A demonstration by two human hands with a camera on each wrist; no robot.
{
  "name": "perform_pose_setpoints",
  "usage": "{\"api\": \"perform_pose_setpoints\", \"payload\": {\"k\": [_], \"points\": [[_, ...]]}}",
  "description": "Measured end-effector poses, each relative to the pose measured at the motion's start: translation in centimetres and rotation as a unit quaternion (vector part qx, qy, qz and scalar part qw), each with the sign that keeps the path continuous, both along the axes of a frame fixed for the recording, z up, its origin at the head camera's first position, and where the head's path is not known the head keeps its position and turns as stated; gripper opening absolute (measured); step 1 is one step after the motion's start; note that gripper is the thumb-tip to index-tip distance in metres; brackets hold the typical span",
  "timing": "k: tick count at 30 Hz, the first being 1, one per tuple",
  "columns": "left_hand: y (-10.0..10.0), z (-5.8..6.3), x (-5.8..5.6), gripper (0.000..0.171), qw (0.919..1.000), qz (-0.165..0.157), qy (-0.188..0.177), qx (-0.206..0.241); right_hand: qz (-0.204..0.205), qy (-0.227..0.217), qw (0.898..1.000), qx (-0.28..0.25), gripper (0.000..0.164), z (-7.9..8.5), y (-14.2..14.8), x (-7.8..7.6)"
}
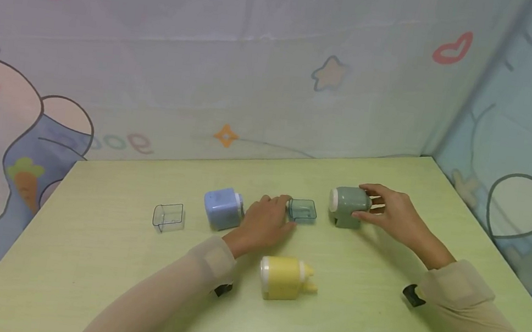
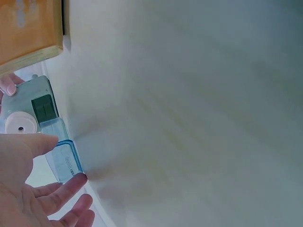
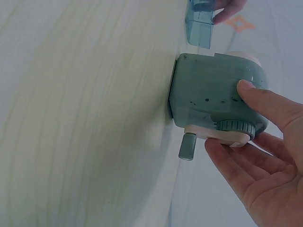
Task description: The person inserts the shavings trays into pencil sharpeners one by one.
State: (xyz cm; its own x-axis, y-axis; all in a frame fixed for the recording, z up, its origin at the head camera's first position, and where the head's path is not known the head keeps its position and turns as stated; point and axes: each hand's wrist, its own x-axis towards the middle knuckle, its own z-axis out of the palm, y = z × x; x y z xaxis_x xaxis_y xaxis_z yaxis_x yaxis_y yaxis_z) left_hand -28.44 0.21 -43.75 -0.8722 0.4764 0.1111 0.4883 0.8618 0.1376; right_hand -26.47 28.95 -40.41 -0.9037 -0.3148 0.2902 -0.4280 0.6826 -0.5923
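Note:
My right hand (image 1: 392, 212) grips a green crank pencil sharpener (image 1: 351, 201) by its crank end, thumb on one side and fingers on the other. The crank handle (image 3: 188, 145) shows in the right wrist view. In the left wrist view, the sharpener's white pencil hole end (image 2: 21, 124) and dark square drawer opening (image 2: 44, 109) face the camera. My left hand (image 1: 264, 221) pinches a clear teal shavings drawer (image 1: 302, 210) between thumb and fingers, just left of the green sharpener.
A blue sharpener (image 1: 223, 209) lies left of my left hand, with a clear drawer (image 1: 168, 216) farther left. A yellow sharpener (image 1: 282, 279) lies nearer on the table (image 1: 58, 273). A printed cloth (image 1: 183, 67) rises behind the table's far edge.

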Motion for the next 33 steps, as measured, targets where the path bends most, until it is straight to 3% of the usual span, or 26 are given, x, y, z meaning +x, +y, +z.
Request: {"api": "perform_pose_setpoints", "payload": {"k": [20, 33], "points": [[0.08, 0.33, -0.14, 0.060, 0.9999, -0.003, 0.003, 0.016, -0.001, -0.007, 1.000, 0.003, 0.059, 0.21, 0.02, 0.00], [0.19, 0.91, -0.05, 0.066, 0.9997, -0.006, -0.009, -0.021, -0.001, -0.009, 1.000, 0.002, 0.060, 0.14, 0.05, -0.07]]}}
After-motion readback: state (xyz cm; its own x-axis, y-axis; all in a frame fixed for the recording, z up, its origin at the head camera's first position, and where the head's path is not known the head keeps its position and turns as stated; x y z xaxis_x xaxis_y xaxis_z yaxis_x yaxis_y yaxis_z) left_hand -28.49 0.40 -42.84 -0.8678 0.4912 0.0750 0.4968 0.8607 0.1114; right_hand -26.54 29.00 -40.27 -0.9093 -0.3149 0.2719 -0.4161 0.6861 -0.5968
